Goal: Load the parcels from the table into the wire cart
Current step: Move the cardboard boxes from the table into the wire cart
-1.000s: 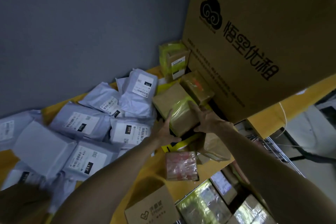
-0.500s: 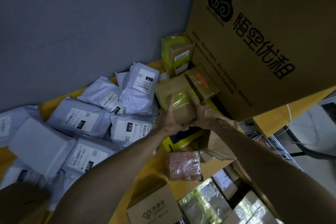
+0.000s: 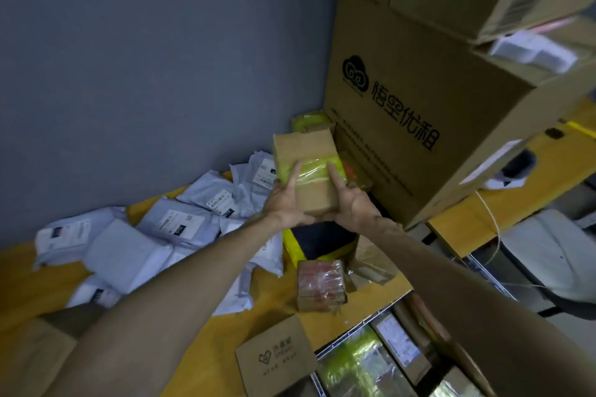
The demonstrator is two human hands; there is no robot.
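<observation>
Lifted off the pile, taped parcel (image 3: 309, 171) now held by both hands.

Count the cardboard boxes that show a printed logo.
2: the big carton standing at the table's far right, and a small box at its near edge. Others may hide their logos.

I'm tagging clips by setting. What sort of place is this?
Probably a parcel sorting or courier depot: labelled grey mailer bags heaped on a yellow table, big cartons stacked beside them, and a wire cart holding parcels.
</observation>
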